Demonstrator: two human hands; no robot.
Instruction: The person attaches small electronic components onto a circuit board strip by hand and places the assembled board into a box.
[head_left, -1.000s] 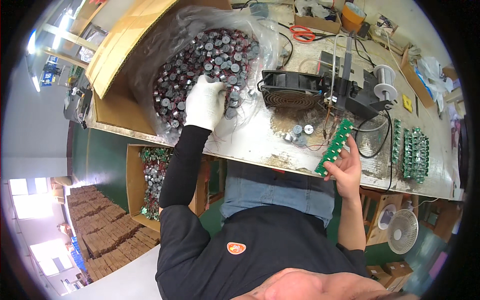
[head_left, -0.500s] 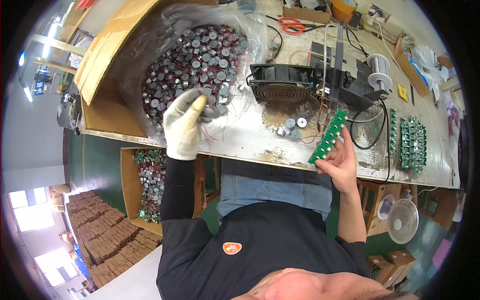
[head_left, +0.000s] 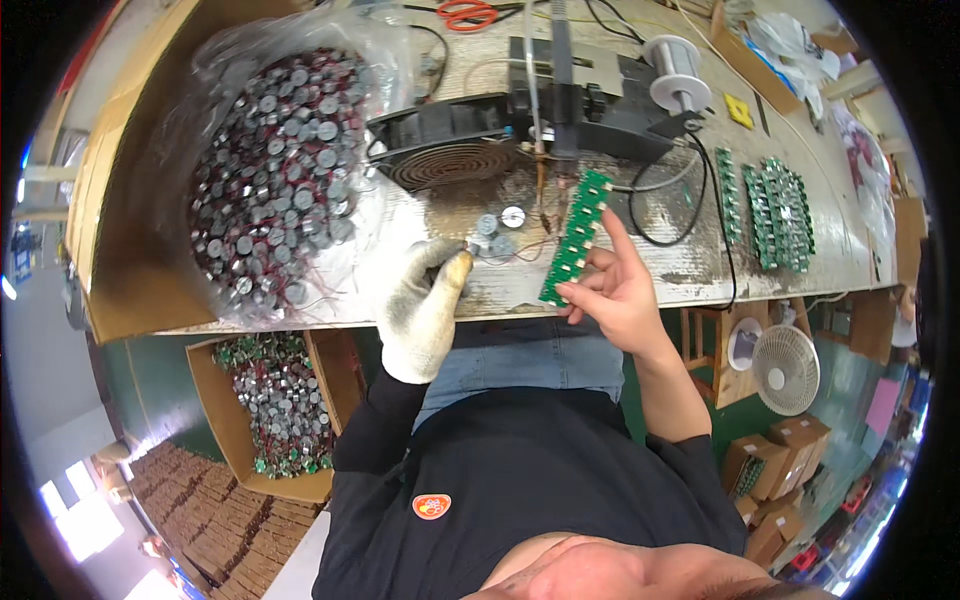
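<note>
My left hand, in a whitish glove with a yellowed thumb tip, is over the front of the bench. Its thumb and fingers are closed together; whatever is between them is too hidden to name. Just beyond the fingertips lie a few loose round grey metal parts with thin red wires. My bare right hand grips a long green circuit board by its near end and edge. The board is tilted, with small pale connectors along its edge. Its far end reaches toward the black machine with a soldering tip.
A plastic-lined carton of many round metal parts stands left. A black fan and solder spool sit at the back. Several green boards stand right, near a black cable. Another carton is below the bench.
My left hand has come away from the pile of round parts, moving right and nearer to the loose parts. My right hand still holds the circuit board. The whole view has shifted.
</note>
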